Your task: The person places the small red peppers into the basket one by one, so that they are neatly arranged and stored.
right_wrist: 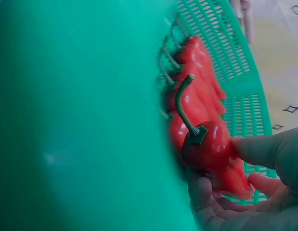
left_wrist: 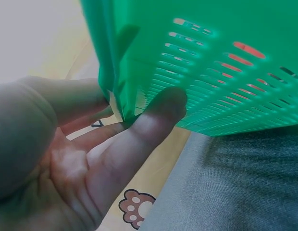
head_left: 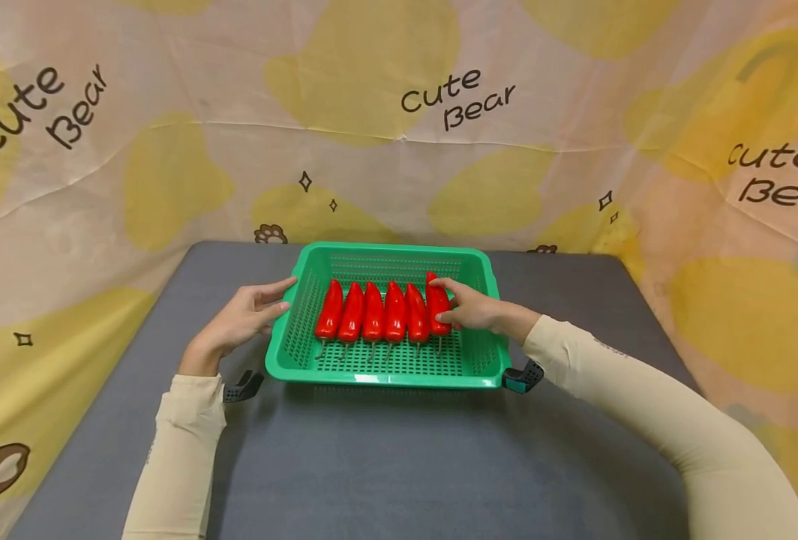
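In the head view a green plastic basket [head_left: 385, 381] with slotted walls holds a row of glossy red chili peppers [head_left: 373, 315], stems pointing toward me. My right hand [head_left: 476, 309] reaches over the basket's right side and grips the rightmost pepper [head_left: 439, 304] between thumb and fingers. Its curved green stem stands free of the fingers in the right wrist view, where the pepper [right_wrist: 211, 147] lies beside the others. At the left end, my left hand [head_left: 240, 319] holds the basket's rim, with digits on both sides of the wall [left_wrist: 202, 91] in the left wrist view.
The basket stands on a grey tabletop [head_left: 399, 465], near its back edge. Behind and beside the table hangs a patterned cloth [head_left: 372, 90] with printed lettering. Dark wrist-worn devices sit at the left wrist [head_left: 242, 388] and right wrist [head_left: 524, 377], close to the basket's corners.
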The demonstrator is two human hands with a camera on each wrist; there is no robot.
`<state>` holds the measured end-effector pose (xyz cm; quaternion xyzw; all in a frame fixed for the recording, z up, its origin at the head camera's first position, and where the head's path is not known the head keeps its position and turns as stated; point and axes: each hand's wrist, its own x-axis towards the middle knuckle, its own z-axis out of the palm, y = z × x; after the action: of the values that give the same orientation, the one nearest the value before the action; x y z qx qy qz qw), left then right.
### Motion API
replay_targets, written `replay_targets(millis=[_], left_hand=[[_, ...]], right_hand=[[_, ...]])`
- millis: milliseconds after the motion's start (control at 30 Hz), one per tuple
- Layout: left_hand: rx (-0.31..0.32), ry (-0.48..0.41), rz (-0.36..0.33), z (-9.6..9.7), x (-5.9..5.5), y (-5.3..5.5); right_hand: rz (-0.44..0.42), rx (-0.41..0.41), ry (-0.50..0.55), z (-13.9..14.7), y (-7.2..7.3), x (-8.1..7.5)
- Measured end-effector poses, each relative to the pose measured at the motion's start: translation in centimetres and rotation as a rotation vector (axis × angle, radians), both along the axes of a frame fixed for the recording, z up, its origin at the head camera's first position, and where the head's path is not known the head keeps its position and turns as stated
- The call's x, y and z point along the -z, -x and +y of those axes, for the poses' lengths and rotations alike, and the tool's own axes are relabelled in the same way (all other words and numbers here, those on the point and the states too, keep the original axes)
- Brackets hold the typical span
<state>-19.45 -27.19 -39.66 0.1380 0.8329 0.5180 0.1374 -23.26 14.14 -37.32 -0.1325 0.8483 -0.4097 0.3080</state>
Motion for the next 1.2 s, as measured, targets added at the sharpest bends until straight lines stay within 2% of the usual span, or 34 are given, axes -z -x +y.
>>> replay_targets(millis=[167, 467, 867, 1200], left_hand=[[0.007, -0.021, -0.008, -0.02, -0.16, -0.13], [0.011, -0.017, -0.028, 0.26, 0.52, -0.16], [-0.001, 0.014, -0.001, 0.08, 0.06, -0.27], [-0.006, 0.035, 0.005, 0.11, 0.05, -0.17]], right_hand=[[0.018, -0.015, -0.051, -0.3, -0.11, 0.32], [0.016, -0.004, -0.101, -0.33, -0.44, 0.72], [0.076, -0.007, -0.176, -0.91, -0.49, 0.54], [-0.012, 0.007, -0.156, -0.94, -0.36, 0.91]])
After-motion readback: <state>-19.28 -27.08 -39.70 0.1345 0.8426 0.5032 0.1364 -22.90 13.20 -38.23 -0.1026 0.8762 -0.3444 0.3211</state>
